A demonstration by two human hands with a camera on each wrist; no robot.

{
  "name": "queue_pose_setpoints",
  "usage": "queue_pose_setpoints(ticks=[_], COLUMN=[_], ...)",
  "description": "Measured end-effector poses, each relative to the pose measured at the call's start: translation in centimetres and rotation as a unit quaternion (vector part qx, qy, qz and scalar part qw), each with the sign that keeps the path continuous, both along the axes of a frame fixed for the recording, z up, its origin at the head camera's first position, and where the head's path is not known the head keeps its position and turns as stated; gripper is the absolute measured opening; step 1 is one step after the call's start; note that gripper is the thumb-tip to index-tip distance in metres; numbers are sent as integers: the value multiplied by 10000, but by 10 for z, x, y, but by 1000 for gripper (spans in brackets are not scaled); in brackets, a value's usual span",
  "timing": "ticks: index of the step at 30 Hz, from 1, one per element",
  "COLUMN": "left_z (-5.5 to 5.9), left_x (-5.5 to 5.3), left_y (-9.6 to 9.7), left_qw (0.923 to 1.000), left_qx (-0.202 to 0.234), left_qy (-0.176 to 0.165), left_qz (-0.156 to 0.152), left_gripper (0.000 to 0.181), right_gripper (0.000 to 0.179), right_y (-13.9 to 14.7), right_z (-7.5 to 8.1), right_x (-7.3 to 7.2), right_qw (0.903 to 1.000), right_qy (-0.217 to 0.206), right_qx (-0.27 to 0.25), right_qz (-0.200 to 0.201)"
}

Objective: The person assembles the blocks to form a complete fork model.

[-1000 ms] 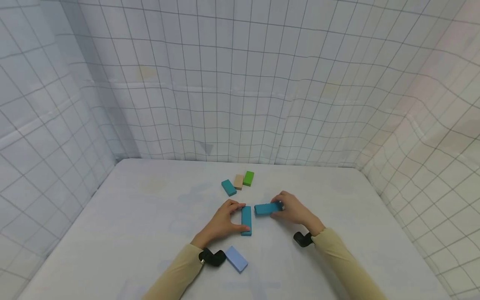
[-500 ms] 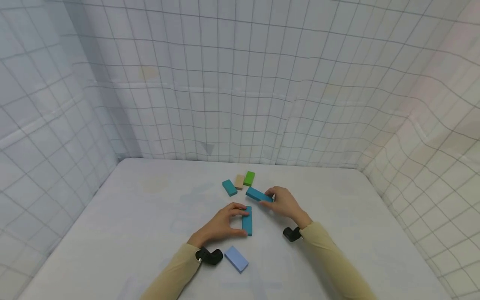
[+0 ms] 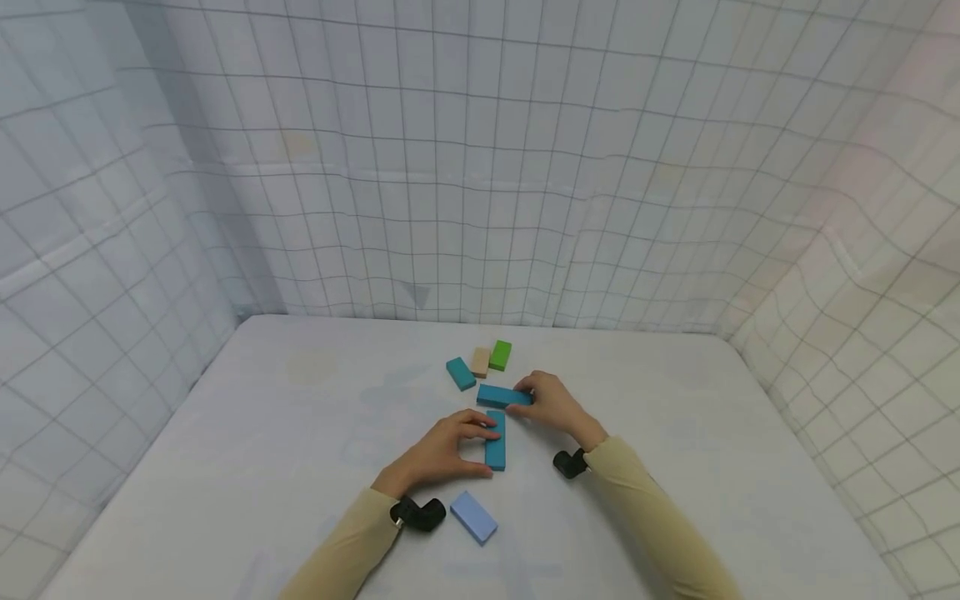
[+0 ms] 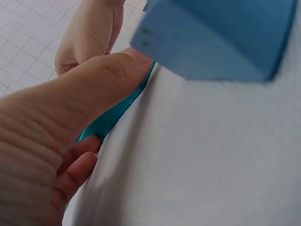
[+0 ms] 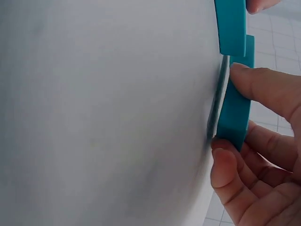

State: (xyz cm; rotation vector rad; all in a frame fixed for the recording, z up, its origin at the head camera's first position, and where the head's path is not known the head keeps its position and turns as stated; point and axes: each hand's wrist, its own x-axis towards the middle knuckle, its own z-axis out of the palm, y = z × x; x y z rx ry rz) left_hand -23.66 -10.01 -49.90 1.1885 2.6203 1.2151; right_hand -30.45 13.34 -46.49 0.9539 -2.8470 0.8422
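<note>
Two long teal blocks lie close together at the middle of the white table. My left hand holds the lengthwise teal block, thumb by its near end and fingers over its far part. Just beyond that far end, my right hand pinches the crosswise teal block by its right end. In the right wrist view, thumb and fingers grip the crosswise block, and the end of the lengthwise block overlaps it. The left thumb partly hides the lengthwise block in the left wrist view.
Past the crosswise block sit a shorter teal block, a beige block and a green block. A light blue block lies nearer, right of the left wrist camera. White grid-lined sheeting surrounds the table.
My right hand has moved left and away from me, bringing its teal block from the right to crosswise beyond the other. The left hand has shifted only slightly on its block.
</note>
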Motion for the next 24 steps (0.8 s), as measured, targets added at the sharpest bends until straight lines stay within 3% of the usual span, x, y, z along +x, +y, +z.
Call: queue_pose_setpoints(ticks=[9,17,24], left_z=[-3,-5,-5], left_x=[-3,-3,-2], left_y=[0,2,3], left_qw=[9998,9997,9997], left_qx=[127,185,224], left_qy=[70,67,44], left_qz=[-97,-120,-108], left_gripper=[49,50,50], right_gripper=[30,34,35], right_y=[-3,-2,2], right_z=[-3,1,0], right_x=[-3,-3,-3], right_qw=[9995,9977,9973], right_qy=[-74,-143,-285], right_qx=[259,373,263], right_qz=[168,549,622])
